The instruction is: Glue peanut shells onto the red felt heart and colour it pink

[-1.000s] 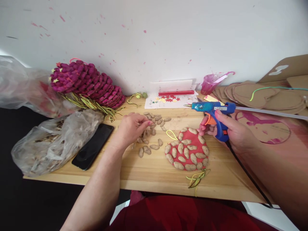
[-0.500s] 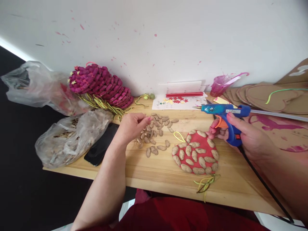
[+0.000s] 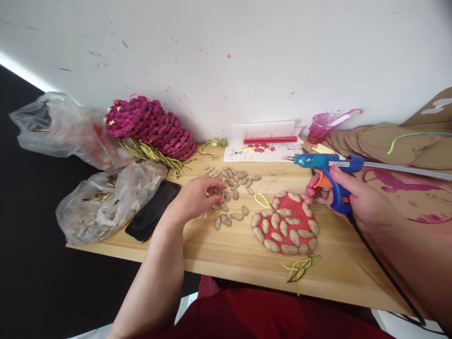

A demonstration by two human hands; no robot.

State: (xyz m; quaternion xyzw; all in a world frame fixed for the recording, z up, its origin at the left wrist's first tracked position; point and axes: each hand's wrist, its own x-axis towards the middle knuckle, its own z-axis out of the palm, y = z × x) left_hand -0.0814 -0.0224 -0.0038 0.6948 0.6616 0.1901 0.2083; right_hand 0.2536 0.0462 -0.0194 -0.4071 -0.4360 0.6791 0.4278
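The left hand (image 3: pixel 192 197) has just dipped lower over the loose peanuts (image 3: pixel 229 182), fingers curled; I can't tell if they pinch one. The right hand (image 3: pixel 363 202) wraps its fingers round one glue gun (image 3: pixel 310 161). Between both hands' fingers lies one peanut-studded red heart (image 3: pixel 293 207); left of them, one phone (image 3: pixel 155 212).

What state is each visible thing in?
Blue plastic glue gun, gripped in right hand, translucent stick loaded
Tan unshelled peanuts, loose, scattered
Red heart-shaped board, partly peanut-covered
Black rectangular phone, flat, screen dark
Nearer clear plastic bag, crumpled, bulging
Magenta bumpy pieces, stacked aslant
Pink-stained clear plastic cup, upright
Brown cardboard cutouts, stacked
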